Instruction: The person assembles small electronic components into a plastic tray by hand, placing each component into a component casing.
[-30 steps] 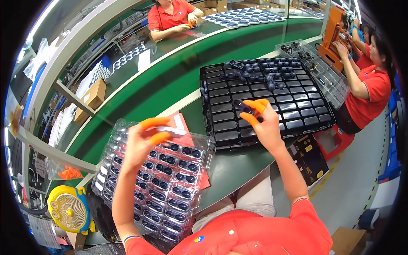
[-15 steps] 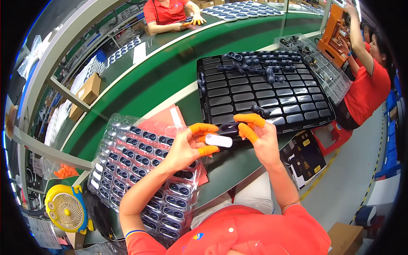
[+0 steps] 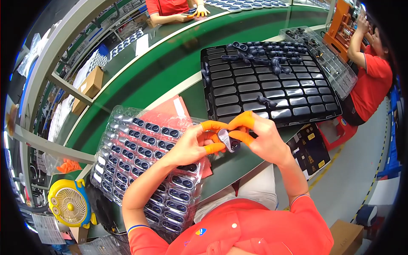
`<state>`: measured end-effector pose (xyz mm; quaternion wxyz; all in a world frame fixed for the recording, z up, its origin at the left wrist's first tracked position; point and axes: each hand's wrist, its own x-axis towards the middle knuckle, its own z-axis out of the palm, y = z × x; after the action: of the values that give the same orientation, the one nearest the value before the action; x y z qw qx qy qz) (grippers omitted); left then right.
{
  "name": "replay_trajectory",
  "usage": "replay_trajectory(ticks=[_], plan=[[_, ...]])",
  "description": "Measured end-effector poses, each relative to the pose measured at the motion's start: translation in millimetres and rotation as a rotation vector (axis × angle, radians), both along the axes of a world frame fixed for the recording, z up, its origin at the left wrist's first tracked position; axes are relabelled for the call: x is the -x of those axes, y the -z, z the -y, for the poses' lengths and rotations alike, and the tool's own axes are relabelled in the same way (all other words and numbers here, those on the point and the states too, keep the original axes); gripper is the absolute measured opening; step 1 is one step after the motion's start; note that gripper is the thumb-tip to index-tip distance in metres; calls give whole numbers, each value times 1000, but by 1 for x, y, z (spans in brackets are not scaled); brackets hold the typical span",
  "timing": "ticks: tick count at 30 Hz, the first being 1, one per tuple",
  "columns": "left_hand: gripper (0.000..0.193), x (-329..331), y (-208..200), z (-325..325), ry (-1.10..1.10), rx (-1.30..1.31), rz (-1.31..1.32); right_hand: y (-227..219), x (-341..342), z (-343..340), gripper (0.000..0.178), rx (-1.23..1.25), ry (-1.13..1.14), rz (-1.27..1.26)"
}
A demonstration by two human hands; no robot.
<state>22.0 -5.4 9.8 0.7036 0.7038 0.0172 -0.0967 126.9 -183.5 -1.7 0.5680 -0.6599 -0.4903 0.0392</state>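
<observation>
Pieces of rounded pale-grey and dark plastic (image 3: 225,139) hang above the green tabletop (image 3: 222,183), pinched by orange-tipped fingers of the left hand (image 3: 189,146) and right hand (image 3: 270,142). Close two-handed handling seems the current step; the next move calls for steady fingertips. Beside them: a clear moulded-plastic tray (image 3: 197,187), a black glossy-celled tray (image 3: 223,91).

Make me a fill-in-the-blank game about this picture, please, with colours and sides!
1. The left hand and right hand, meeting around a small, rounded, pale-grey piece, wear finger covers coloured ____.
2. The black plastic tray lies to the person's ____ of the clear plastic tray.
3. The round yellow-and-blue fan stands to the person's ____ of the clear plastic tray.
4. The smooth, flat table is coloured ____.

Missing words: orange; right; left; green.
</observation>
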Motion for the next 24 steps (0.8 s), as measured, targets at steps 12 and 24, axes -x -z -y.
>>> replay_trajectory(ticks=[12,24], plan=[[41,3,6,4,-129,116,259,19,22,-15,23,-283,167,56],[40,7,9,6,-124,18,347,41,31,-15,18,-356,294,38]])
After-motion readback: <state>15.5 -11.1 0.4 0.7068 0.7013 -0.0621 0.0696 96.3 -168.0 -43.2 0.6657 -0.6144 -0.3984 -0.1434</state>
